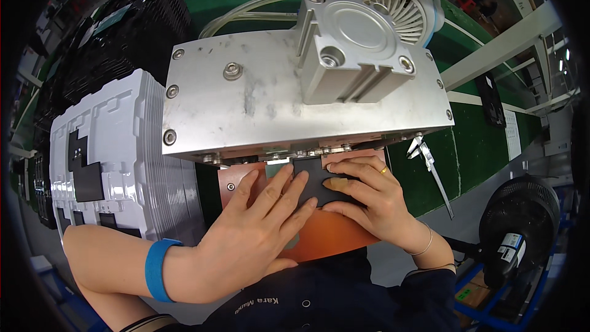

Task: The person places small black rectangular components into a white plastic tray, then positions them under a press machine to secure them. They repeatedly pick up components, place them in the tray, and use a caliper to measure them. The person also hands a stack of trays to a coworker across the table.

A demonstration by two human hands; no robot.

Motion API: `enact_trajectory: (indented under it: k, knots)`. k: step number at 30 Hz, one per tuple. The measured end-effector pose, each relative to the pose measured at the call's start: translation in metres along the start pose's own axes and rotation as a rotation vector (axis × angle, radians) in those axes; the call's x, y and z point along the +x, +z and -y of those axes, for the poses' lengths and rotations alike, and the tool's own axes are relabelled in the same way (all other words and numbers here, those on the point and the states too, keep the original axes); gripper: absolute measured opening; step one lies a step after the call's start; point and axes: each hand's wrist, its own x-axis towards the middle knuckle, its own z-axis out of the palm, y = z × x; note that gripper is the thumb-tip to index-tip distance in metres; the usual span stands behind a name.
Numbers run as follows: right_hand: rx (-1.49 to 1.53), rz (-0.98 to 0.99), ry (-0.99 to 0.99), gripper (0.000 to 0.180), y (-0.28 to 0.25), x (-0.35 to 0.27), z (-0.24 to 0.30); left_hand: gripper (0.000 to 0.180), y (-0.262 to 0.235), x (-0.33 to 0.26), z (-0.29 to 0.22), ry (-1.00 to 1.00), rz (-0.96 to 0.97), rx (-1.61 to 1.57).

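A thin dark grey flat piece lies on an orange fixture plate, its far edge close under the front of a metal press. My left hand rests flat with fingers spread; some fingertips touch the piece's left side, and the thumb is apart on the orange plate. From the right, my right hand grips the piece with bent fingers and thumb at its right and near edges. That hand has a yellow cover on one finger and a ring. What lies beneath the piece is hidden.
A silver air cylinder tops the press. White plastic trays, stacked, stand left, with black trays behind. Calipers lie on the green table at right. A black fan stands at the lower right.
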Motion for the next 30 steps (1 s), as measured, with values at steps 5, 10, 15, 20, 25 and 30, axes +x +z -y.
enact_trajectory:
  k: [5, 10, 15, 20, 25, 30]
  knots:
    - [0.018, -0.002, 0.014, 0.034, 0.0009, 0.0001, -0.0018, 0.084, -0.0007, 0.0008, -0.0005, -0.008, 0.010, -0.034]
    - [0.035, 0.009, 0.015, 0.034, 0.0005, 0.0016, -0.0024, 0.084, -0.0037, 0.0012, -0.0014, -0.017, 0.033, -0.025]
    - [0.015, 0.014, 0.020, 0.033, 0.0010, 0.0023, -0.0021, 0.084, -0.0042, 0.0033, -0.0002, -0.016, 0.057, -0.010]
    - [0.016, 0.027, 0.025, 0.034, 0.0004, 0.0024, -0.0005, 0.083, -0.0062, 0.0027, -0.0012, -0.021, 0.065, -0.001]
    - [0.052, 0.054, 0.045, 0.034, -0.0001, 0.0020, -0.0005, 0.080, -0.0048, 0.0016, -0.0003, -0.016, 0.038, -0.005]
    - [0.088, 0.133, 0.088, 0.034, -0.0085, 0.0063, 0.0006, 0.067, -0.0032, 0.0031, -0.0021, 0.063, -0.100, 0.041]
